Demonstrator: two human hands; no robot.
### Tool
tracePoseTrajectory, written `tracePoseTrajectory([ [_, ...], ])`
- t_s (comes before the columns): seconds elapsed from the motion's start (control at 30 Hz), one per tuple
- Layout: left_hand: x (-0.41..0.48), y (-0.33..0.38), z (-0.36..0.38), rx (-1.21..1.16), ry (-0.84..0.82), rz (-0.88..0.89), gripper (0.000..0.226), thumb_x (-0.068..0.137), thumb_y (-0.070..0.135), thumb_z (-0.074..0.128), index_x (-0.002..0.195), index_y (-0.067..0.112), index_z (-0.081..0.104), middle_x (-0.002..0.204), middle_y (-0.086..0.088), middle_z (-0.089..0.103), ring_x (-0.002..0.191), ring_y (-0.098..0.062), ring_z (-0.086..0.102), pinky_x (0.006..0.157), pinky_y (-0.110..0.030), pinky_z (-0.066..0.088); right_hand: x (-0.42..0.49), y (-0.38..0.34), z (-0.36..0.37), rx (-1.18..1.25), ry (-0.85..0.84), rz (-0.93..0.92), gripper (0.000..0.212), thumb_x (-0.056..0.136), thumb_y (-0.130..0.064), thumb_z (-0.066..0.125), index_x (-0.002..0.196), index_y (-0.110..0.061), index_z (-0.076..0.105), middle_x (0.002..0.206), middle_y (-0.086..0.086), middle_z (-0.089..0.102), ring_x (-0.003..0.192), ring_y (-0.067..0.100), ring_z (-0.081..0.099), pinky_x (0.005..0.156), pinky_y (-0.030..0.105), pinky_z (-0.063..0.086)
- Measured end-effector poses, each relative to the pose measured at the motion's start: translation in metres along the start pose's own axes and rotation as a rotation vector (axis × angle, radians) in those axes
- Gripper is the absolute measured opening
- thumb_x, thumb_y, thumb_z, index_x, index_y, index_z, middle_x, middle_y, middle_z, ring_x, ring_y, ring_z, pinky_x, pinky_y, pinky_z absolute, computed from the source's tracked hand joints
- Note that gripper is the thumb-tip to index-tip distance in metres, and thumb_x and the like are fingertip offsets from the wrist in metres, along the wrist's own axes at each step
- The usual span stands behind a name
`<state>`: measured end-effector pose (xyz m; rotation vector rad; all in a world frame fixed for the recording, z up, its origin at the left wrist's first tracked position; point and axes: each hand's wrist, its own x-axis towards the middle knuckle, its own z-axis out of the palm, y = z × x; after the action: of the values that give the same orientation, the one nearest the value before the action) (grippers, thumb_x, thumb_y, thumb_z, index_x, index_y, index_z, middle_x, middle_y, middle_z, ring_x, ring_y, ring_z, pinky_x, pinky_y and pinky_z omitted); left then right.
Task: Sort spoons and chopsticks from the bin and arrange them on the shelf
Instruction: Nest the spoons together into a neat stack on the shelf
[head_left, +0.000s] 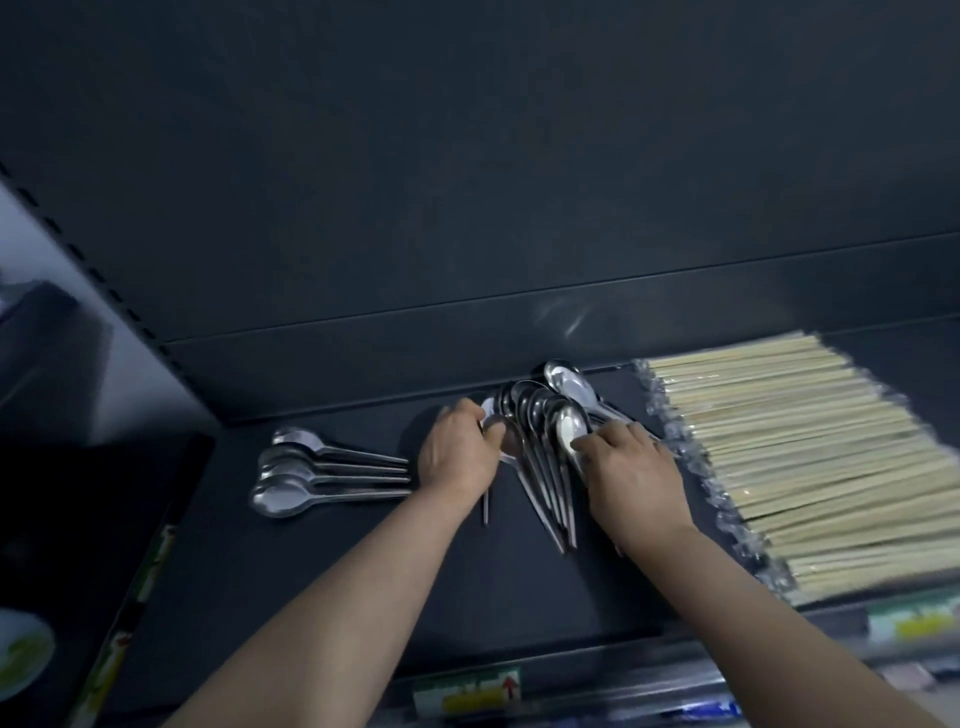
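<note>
On the dark shelf lies a fanned pile of steel spoons, bowls to the back, handles toward me. My left hand grips one spoon at the pile's left side, its handle sticking out below the hand. My right hand rests on the pile's right side, fingertips on a spoon bowl. A second group of several spoons lies to the left, handles pointing right. Wrapped wooden chopsticks lie in a wide row on the right.
The shelf's back wall rises behind. Price labels run along the front rail. A dark box stands at the left edge, and a white plate shows at the bottom left.
</note>
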<state>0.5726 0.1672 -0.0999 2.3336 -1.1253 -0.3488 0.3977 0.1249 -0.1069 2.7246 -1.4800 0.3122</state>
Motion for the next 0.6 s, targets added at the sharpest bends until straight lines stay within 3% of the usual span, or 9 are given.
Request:
tracePoseTrajectory([
  [0.13,0.001,0.009,-0.001,-0.072,0.014,-0.055,0.011,0.095,0.021,0.052,0.090,0.017,0.060,0.099,-0.005,0.067,0.096,-0.027,0.061,0.081,-0.035,0.048,0.000,0.018,0.003,0.070,-0.044,-0.043,0.028,0.086,-0.015,0.056,0.108,-0.026,0.068,0.107,0.001,0.061,0.107,0.025,0.052,0.083,0.037,0.046],
  [0.27,-0.001,0.034,-0.002,-0.100,-0.011,0.033,0.011,0.096,0.025,0.055,0.086,0.021,0.058,0.092,0.001,0.067,0.090,-0.022,0.061,0.077,-0.032,0.046,0.004,0.031,0.000,0.173,-0.057,-0.052,0.041,0.088,-0.011,0.048,0.120,-0.032,0.063,0.114,-0.002,0.060,0.111,0.021,0.052,0.085,0.032,0.047],
  [0.43,-0.002,0.074,0.020,0.032,-0.035,0.126,0.009,0.092,0.029,0.060,0.088,0.021,0.064,0.093,0.002,0.070,0.092,-0.022,0.063,0.078,-0.033,0.047,0.003,0.050,-0.016,0.316,-0.066,-0.011,0.027,0.096,-0.029,0.048,0.116,-0.030,0.065,0.113,0.000,0.063,0.103,0.026,0.059,0.081,0.034,0.049],
  [0.5,-0.001,0.080,0.027,0.066,0.004,0.122,0.012,0.091,0.030,0.063,0.095,0.019,0.063,0.099,-0.001,0.067,0.095,-0.024,0.063,0.078,-0.033,0.047,0.001,0.053,-0.019,0.356,-0.119,-0.045,0.025,0.093,-0.037,0.053,0.114,-0.031,0.065,0.114,-0.003,0.062,0.104,0.022,0.060,0.081,0.032,0.050],
  [0.6,0.001,0.080,0.032,0.127,0.036,0.049,0.038,0.086,0.037,0.069,0.114,0.016,0.054,0.116,-0.006,0.056,0.104,-0.030,0.060,0.083,-0.038,0.048,-0.003,0.052,-0.021,0.364,-0.196,-0.076,0.028,0.087,-0.045,0.060,0.113,-0.034,0.064,0.114,-0.008,0.059,0.108,0.015,0.058,0.081,0.029,0.047],
])
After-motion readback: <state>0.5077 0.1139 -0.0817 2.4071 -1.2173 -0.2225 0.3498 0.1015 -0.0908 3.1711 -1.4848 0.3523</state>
